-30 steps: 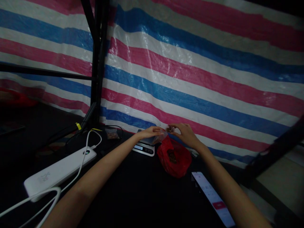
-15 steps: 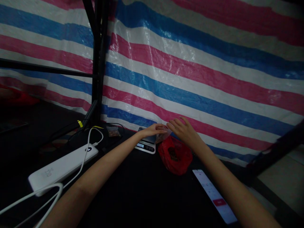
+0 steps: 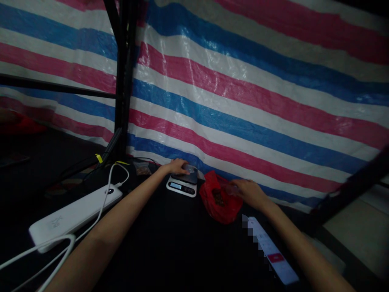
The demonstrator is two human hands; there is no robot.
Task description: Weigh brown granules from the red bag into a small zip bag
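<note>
My left hand (image 3: 178, 166) is at the dark top of a small white digital scale (image 3: 181, 187), its fingers closed on a small clear plastic bag (image 3: 191, 167) lying over the platform. The scale's display is lit, but its reading is too small to make out. To the right, a crumpled red plastic bag (image 3: 223, 211) stands with its mouth open, and small brown pieces (image 3: 218, 197) show inside. My right hand (image 3: 249, 191) reaches over the bag's right edge. Its fingers are pinched on something clear (image 3: 232, 189), whose kind is too blurred to tell.
A lit phone (image 3: 275, 251) lies near my right forearm. On the left is a white power bank (image 3: 75, 215) with a white cable (image 3: 105, 207). Behind the scale's left side lies a small clear packet (image 3: 142, 168). A striped plastic sheet (image 3: 243, 101) and black frame post (image 3: 123, 81) stand behind.
My hands have moved apart from a clear bag they both touched. The left went left onto the scale's platform; the right moved right and down to the red bag.
</note>
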